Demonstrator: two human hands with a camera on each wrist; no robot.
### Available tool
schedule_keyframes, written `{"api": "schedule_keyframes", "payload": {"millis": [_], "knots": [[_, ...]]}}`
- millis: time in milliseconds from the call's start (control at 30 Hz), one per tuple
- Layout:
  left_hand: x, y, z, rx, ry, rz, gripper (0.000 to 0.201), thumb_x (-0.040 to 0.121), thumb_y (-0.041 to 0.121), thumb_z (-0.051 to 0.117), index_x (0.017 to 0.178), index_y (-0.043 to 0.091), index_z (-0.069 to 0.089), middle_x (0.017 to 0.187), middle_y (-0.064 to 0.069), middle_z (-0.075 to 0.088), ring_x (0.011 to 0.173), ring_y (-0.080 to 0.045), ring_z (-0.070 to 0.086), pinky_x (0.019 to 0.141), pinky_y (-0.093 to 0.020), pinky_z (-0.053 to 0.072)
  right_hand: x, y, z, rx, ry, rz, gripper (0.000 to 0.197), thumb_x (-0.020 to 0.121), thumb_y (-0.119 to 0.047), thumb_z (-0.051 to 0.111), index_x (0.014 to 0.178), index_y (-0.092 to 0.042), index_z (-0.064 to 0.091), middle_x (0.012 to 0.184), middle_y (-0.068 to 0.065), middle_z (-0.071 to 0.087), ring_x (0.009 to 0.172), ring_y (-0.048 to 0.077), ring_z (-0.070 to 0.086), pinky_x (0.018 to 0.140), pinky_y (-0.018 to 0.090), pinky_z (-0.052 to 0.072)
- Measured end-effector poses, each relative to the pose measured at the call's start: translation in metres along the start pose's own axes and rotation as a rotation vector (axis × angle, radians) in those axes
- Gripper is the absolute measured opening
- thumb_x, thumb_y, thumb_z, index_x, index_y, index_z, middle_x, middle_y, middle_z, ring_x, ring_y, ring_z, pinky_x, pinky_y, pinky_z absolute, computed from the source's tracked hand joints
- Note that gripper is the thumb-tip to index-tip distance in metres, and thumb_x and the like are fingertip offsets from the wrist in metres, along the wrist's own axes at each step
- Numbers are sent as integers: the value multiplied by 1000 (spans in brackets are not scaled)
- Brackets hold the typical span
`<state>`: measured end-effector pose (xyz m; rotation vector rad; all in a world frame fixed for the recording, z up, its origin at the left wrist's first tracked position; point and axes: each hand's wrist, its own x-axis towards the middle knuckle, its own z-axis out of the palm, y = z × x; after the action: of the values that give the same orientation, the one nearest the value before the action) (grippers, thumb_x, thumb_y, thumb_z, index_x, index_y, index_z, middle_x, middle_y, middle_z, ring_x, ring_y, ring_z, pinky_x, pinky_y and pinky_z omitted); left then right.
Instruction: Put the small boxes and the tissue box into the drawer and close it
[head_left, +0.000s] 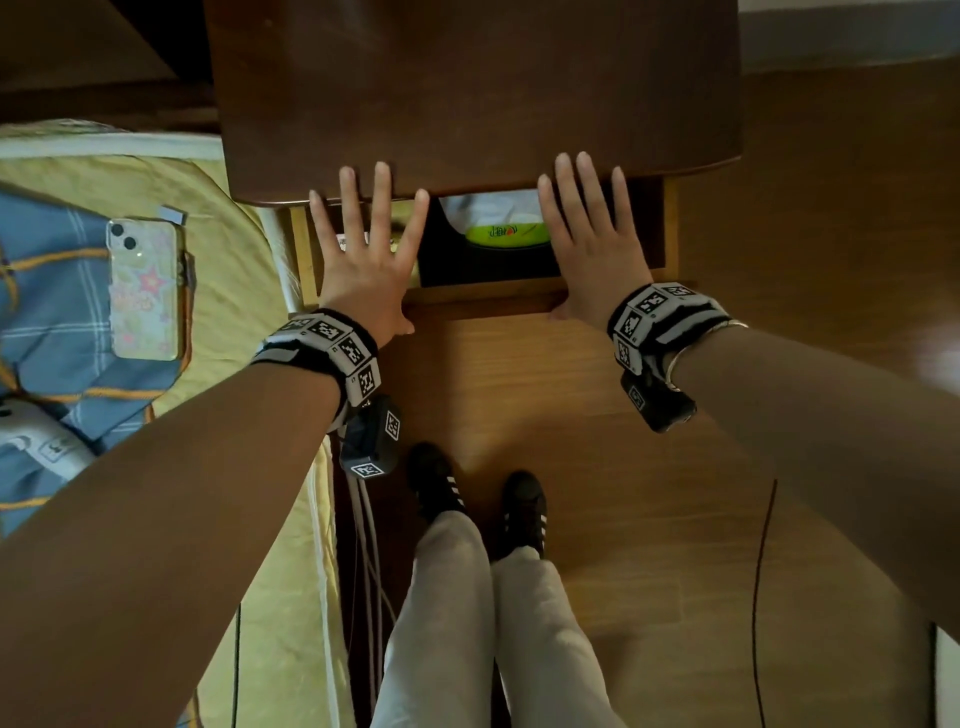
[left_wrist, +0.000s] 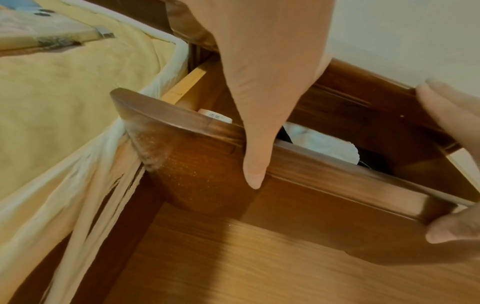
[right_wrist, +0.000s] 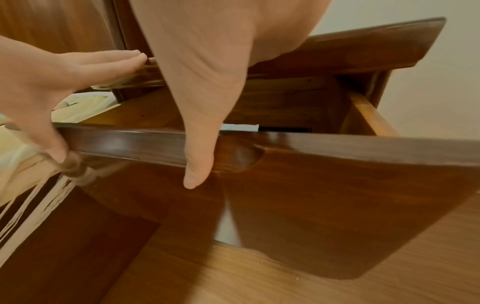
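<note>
Against the drawer front (head_left: 483, 296), beneath the nightstand top (head_left: 467, 93), the left hand (head_left: 363, 260) and right hand (head_left: 592, 244) lie flat, fingers spread, grasping nothing. Inside the part-open drawer, the tissue box (head_left: 493, 244) shows, with a small box (left_wrist: 215, 117) leftward. Closing is underway; next comes an even push.
</note>
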<state>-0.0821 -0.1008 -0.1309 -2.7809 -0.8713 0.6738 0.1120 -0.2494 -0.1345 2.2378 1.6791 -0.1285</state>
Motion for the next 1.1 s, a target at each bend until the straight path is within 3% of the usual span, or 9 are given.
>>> {"api": "schedule_keyframes", "payload": {"millis": [200, 367, 467, 567, 667, 800, 900, 967, 1100], "knots": [[-1, -3, -2, -14, 32, 26, 145, 52, 68, 77, 149, 20, -20, 158, -24, -7, 144, -50, 0, 113, -67, 8, 0, 0, -3, -25, 2, -1, 143, 45, -65, 81, 149, -5, 2, 158, 20, 14, 146, 36, 13, 118, 51, 13], [5, -5, -13, -100, 104, 2, 130, 63, 45, 84, 152, 24, -8, 155, -22, 20, 140, -48, 21, 113, -65, 10, 8, 9, -7, 26, 69, -1, 126, 55, -57, 81, 148, -5, 13, 151, 14, 32, 140, 31, 31, 116, 52, 23], [11, -5, -18, -126, 91, -28, 124, 66, 41, 83, 152, 21, -3, 151, -19, 26, 137, -44, 27, 114, -63, 13, 14, 10, -7, 47, 99, 15, 118, 60, -54, 79, 148, -7, 17, 146, 12, 39, 135, 30, 38, 114, 51, 26], [16, -10, -17, -168, 97, -23, 115, 68, 34, 83, 152, 23, 4, 152, -19, 24, 140, -45, 21, 114, -65, 11, 16, 10, -5, 63, 152, 33, 109, 63, -48, 79, 147, -9, 21, 143, 11, 43, 132, 29, 42, 113, 49, 28], [28, -20, -19, -185, 101, 14, 103, 75, 29, 78, 152, 27, 9, 159, -19, 8, 144, -48, 5, 113, -65, 4, 24, 9, -4, 91, 224, 72, 99, 64, -41, 81, 143, -13, 29, 137, 10, 49, 127, 29, 47, 109, 49, 33], [37, -23, -16, -198, 130, 12, 98, 78, 25, 75, 152, 28, 9, 159, -19, 10, 144, -48, 8, 114, -64, 6, 36, 1, -1, 83, 243, 125, 95, 62, -16, 80, 143, -18, 30, 137, 9, 48, 125, 30, 44, 106, 49, 36], [39, -22, -13, -194, 166, 2, 101, 75, 18, 77, 150, 28, 10, 156, -21, 20, 141, -49, 17, 112, -65, 11, 38, 6, -2, 104, 235, 122, 98, 62, 1, 70, 146, -22, 25, 140, 9, 43, 125, 28, 30, 105, 50, 33], [44, -24, -11, -186, 211, 0, 101, 73, 12, 77, 149, 27, 13, 152, -21, 28, 138, -49, 25, 111, -65, 16, 41, 15, -4, 150, 216, 111, 95, 66, 4, 64, 146, -24, 22, 140, 10, 39, 122, 28, 21, 104, 53, 31], [53, -29, -9, -197, 275, -27, 92, 72, 2, 71, 148, 26, 25, 143, -21, 42, 128, -49, 40, 105, -63, 28, 59, 29, -4, 184, 280, 170, 85, 70, -3, 67, 142, -27, 29, 131, 5, 25, 116, 27, 21, 97, 55, 35]]}}
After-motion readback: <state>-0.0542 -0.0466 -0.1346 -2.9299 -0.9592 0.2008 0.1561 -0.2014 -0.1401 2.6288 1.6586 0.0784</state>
